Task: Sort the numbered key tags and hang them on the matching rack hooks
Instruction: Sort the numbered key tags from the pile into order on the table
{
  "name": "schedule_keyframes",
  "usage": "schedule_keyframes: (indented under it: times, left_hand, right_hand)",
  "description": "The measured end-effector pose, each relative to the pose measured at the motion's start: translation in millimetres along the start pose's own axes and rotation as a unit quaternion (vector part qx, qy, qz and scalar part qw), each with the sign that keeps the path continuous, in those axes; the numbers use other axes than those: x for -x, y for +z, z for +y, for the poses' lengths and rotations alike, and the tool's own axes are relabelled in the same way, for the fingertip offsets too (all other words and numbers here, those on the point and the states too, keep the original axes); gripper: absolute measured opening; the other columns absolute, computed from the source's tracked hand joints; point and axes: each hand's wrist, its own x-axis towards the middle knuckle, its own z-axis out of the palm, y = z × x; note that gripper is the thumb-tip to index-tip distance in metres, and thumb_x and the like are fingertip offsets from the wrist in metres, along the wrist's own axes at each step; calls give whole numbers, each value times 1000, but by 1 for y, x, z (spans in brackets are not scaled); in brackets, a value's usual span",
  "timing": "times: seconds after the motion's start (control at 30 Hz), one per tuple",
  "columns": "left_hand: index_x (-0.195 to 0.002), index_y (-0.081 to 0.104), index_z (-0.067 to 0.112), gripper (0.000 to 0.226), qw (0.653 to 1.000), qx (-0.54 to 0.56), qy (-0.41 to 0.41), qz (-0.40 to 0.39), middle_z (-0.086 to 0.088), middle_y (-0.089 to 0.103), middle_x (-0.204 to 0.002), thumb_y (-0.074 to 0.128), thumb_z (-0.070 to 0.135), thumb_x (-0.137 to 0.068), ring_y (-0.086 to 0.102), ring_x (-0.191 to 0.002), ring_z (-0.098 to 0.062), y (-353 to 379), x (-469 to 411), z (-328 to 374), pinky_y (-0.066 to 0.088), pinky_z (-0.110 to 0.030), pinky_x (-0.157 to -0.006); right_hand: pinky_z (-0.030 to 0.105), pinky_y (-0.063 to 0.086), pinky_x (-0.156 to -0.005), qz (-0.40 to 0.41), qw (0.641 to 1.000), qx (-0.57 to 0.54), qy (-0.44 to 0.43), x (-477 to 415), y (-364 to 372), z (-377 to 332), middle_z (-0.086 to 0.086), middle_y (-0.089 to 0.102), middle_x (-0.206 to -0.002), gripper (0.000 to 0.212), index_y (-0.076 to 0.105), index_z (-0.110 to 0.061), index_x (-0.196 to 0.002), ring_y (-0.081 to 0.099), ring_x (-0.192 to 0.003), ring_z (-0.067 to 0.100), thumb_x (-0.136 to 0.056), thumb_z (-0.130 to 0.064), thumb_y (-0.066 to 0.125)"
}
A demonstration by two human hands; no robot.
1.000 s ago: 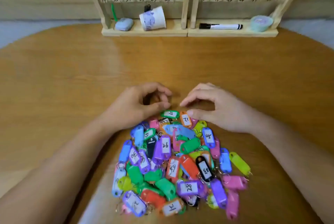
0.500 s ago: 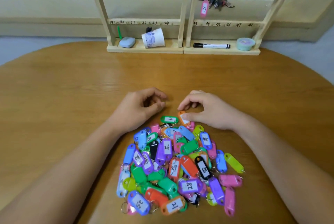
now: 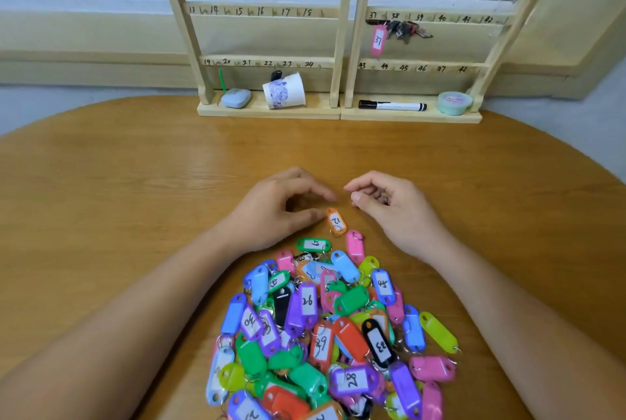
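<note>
A pile of coloured numbered key tags [image 3: 321, 335] lies on the wooden table [image 3: 135, 199] between my forearms. One orange tag [image 3: 336, 221] marked 12 lies alone just beyond the pile. My left hand [image 3: 281, 209] arches over the table, its thumb tip right beside the orange tag's left end. My right hand [image 3: 389, 206] hovers to the tag's right, fingers loosely curled, holding nothing. Two wooden racks [image 3: 342, 47] with numbered hook rows stand at the table's far edge. A pink tag 37 [image 3: 378, 40] with keys hangs under number 37.
On the left rack base are a pale blue case [image 3: 236, 98] and a paper cup [image 3: 284, 94] lying on its side. The right base holds a marker [image 3: 393, 105] and a round green tin [image 3: 454, 103]. A window sill runs behind the racks.
My right hand pinched the orange tag at the pile's far edge, drew it onto the bare table and let go. My view tilted up, showing more rack rows.
</note>
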Motion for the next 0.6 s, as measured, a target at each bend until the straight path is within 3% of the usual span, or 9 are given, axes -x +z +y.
schedule_keyframes:
  times: [0.07, 0.17, 0.37, 0.47, 0.6]
  left_hand:
    - [-118, 80, 34, 25, 999, -9, 26, -38, 15, 67, -120, 82, 24, -95, 64, -115, -5, 3, -8, 4, 44, -19, -101]
    - [-113, 81, 37, 21, 997, -39, 35, -61, 16, 67, -119, 82, 27, -95, 61, -122, -6, 8, -16, 6, 42, -25, -109]
    - [-97, 76, 28, 8, 996, -87, 14, 24, 12, 65, -96, 81, 24, -93, 63, -87, -5, 12, -13, 4, 52, -28, -82]
    - [-91, 69, 30, 10, 991, -123, -8, 44, 12, 62, -89, 79, 31, -90, 61, -79, -5, 8, -7, 3, 54, -35, -75]
    - [-86, 65, 30, 16, 987, -147, -23, 66, 12, 61, -83, 79, 36, -88, 60, -76, -6, 5, 1, 4, 55, -39, -71]
  right_hand:
    - [35, 54, -81, 10, 1000, -22, 5, 0, -2, 2, 0, 74, -93, 16, 78, -32, -103, 68, -89, 24, -101, -18, 71]
    - [31, 52, -78, 11, 1000, -18, 2, 0, -1, 3, -4, 73, -91, 15, 78, -31, -101, 63, -81, 11, -99, -17, 73]
    - [22, 51, -75, -3, 1000, -4, 3, 3, -2, -3, -8, 71, -91, 16, 79, -32, -101, 61, -81, 7, -100, -17, 73]
    - [25, 51, -77, 5, 1000, 5, -2, 5, -3, -7, -5, 72, -94, 15, 79, -29, -102, 64, -87, 18, -100, -15, 72]
    - [23, 50, -78, 17, 999, 29, -23, 9, -1, -10, -2, 69, -99, 16, 78, -25, -104, 61, -87, 14, -100, -12, 70]
